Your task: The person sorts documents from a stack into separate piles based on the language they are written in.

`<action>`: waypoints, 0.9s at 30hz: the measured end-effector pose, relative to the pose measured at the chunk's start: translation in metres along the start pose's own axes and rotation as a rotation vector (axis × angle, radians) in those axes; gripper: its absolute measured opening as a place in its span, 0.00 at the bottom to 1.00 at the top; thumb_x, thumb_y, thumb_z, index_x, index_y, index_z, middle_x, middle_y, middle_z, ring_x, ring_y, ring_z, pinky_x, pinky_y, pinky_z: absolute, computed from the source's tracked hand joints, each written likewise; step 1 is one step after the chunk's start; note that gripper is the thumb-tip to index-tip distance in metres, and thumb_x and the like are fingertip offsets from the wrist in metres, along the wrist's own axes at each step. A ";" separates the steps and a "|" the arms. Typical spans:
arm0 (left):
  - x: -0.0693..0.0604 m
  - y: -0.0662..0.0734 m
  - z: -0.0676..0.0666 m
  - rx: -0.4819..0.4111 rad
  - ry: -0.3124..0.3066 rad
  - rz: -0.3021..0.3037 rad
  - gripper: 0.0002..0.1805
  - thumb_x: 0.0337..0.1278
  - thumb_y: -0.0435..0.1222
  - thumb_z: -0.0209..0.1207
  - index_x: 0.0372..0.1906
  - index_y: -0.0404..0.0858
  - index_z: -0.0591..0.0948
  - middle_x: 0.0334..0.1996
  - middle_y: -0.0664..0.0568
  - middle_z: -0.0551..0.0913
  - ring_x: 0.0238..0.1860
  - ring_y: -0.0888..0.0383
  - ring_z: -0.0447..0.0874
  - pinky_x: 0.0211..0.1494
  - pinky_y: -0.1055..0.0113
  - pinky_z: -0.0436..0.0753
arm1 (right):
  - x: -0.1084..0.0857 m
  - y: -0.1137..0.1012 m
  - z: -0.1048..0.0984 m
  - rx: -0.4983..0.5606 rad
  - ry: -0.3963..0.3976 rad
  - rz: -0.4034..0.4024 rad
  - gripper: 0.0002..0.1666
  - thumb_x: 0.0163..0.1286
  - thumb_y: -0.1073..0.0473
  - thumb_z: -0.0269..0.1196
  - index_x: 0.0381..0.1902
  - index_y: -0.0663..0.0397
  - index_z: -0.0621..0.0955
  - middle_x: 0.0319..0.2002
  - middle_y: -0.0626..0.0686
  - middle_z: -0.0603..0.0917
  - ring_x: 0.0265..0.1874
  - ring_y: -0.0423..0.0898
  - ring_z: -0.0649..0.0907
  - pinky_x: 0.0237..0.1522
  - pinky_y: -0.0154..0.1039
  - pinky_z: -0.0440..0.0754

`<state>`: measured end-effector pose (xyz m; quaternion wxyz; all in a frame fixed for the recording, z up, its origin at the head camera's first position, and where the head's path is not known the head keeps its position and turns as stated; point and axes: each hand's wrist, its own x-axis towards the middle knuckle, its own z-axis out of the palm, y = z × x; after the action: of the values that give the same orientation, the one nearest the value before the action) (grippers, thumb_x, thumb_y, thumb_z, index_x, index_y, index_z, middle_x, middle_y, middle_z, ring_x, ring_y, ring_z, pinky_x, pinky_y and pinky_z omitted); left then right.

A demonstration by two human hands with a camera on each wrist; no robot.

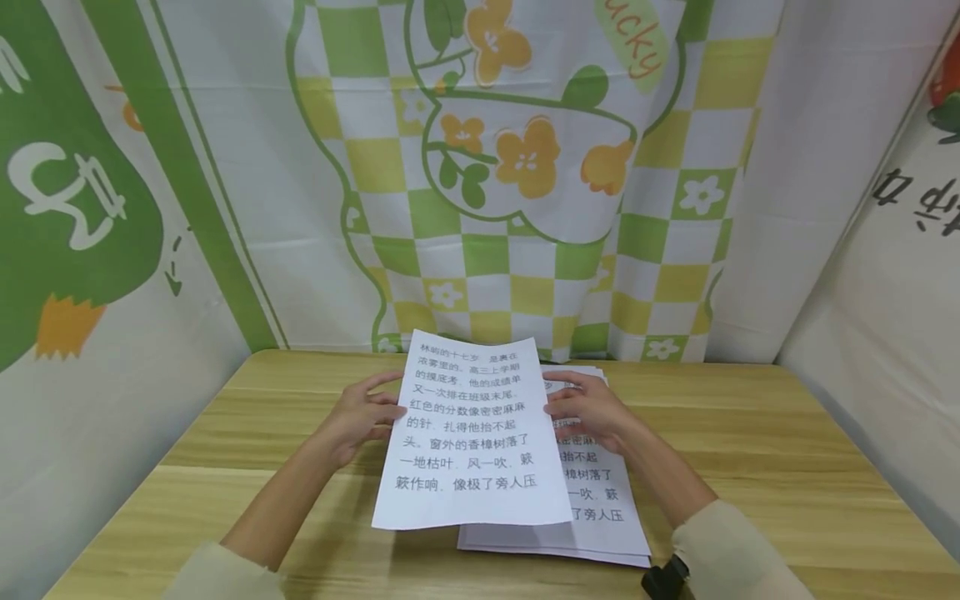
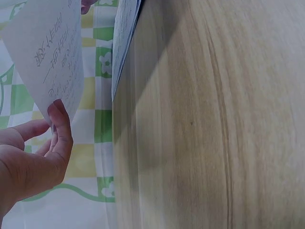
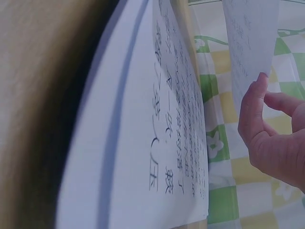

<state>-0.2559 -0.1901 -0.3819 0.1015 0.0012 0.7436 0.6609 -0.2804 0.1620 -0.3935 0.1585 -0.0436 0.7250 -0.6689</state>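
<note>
A sheet of paper [image 1: 468,433] printed with Chinese text is held up off the table, its sides bowed slightly. My left hand [image 1: 367,417] pinches its left edge between thumb and fingers, as the left wrist view shows of the sheet [image 2: 52,57]. On the opposite edge, my right hand [image 1: 588,408] pinches the paper too; in the right wrist view the fingertips meet at the sheet's [image 3: 250,43] edge. Below and to the right lies a stack of paper [image 1: 600,533] with the same kind of text, partly covered by the raised sheet.
The wooden table [image 1: 750,467] spreads under both arms. A checkered green and yellow curtain [image 1: 517,275] hangs behind its back edge, with printed cloth on both sides. A black strap [image 1: 666,577] is at the right sleeve.
</note>
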 end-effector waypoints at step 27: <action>-0.013 -0.011 -0.039 0.016 0.025 -0.036 0.39 0.71 0.23 0.55 0.82 0.38 0.57 0.50 0.48 0.86 0.42 0.57 0.87 0.40 0.65 0.85 | 0.020 -0.003 0.032 0.026 -0.061 0.015 0.39 0.69 0.75 0.63 0.76 0.62 0.67 0.55 0.66 0.80 0.41 0.50 0.87 0.43 0.45 0.91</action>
<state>-0.2481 -0.2315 -0.3866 0.1041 -0.0193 0.7500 0.6529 -0.2902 0.1253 -0.3957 0.1862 -0.0566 0.7113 -0.6754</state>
